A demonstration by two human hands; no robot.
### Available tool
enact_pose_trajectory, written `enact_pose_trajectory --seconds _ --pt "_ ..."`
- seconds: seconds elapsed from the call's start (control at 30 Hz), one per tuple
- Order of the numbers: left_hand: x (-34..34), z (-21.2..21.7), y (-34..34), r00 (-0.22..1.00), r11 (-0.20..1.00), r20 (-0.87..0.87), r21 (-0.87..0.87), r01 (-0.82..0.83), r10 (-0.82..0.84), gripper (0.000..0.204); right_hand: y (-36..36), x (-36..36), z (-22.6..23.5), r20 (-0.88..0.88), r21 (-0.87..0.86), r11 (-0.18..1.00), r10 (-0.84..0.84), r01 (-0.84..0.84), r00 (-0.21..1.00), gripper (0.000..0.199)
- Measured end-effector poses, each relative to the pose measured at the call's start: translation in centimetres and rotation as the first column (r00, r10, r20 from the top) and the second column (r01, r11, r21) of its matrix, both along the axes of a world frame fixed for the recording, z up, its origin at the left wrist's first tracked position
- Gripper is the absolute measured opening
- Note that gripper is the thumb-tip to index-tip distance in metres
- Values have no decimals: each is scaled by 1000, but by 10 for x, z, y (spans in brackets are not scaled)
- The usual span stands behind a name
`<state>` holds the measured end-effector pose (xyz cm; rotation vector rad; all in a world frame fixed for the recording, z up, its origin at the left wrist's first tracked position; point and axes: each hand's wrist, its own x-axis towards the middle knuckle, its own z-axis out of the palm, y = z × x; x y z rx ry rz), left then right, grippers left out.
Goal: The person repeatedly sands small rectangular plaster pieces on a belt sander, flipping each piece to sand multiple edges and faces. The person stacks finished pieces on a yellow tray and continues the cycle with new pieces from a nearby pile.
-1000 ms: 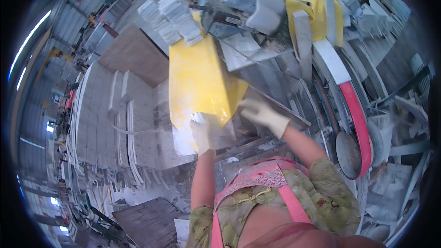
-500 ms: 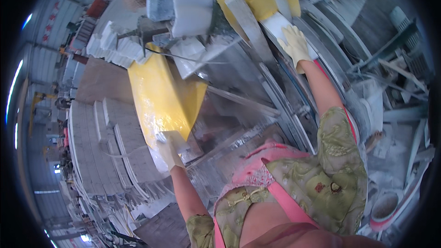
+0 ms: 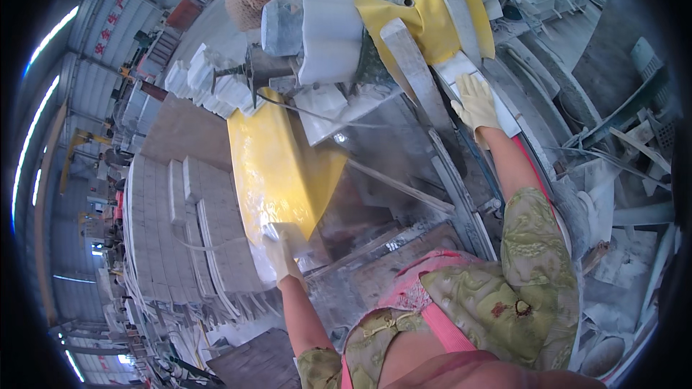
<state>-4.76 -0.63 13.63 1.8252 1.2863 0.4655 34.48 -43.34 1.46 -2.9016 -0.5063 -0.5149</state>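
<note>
Cream gloves [image 3: 477,111]: two; right hand [image 3: 476,104], fingers apart, on one strip [image 3: 508,117]; left hand's [image 3: 278,256] unclear.

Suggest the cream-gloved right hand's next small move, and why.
Perhaps curl the cream-gloved right hand around an edge of the long, flat, white strip: the hand lies open over it, fingers extended, with no closed grip visible.
</note>
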Motion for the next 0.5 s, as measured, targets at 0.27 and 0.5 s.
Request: enact_pose_trajectory --seconds 0.27,0.5 --pt "-6 -11 6 991 998 112 3 69 -69 66 -39 -73 1 -62 -70 998 -13 9 998 72" --pt "-5 -21 16 992 984 48 144 107 -115 66 -114 -130 51 -313 280 924 344 -260 885 65"
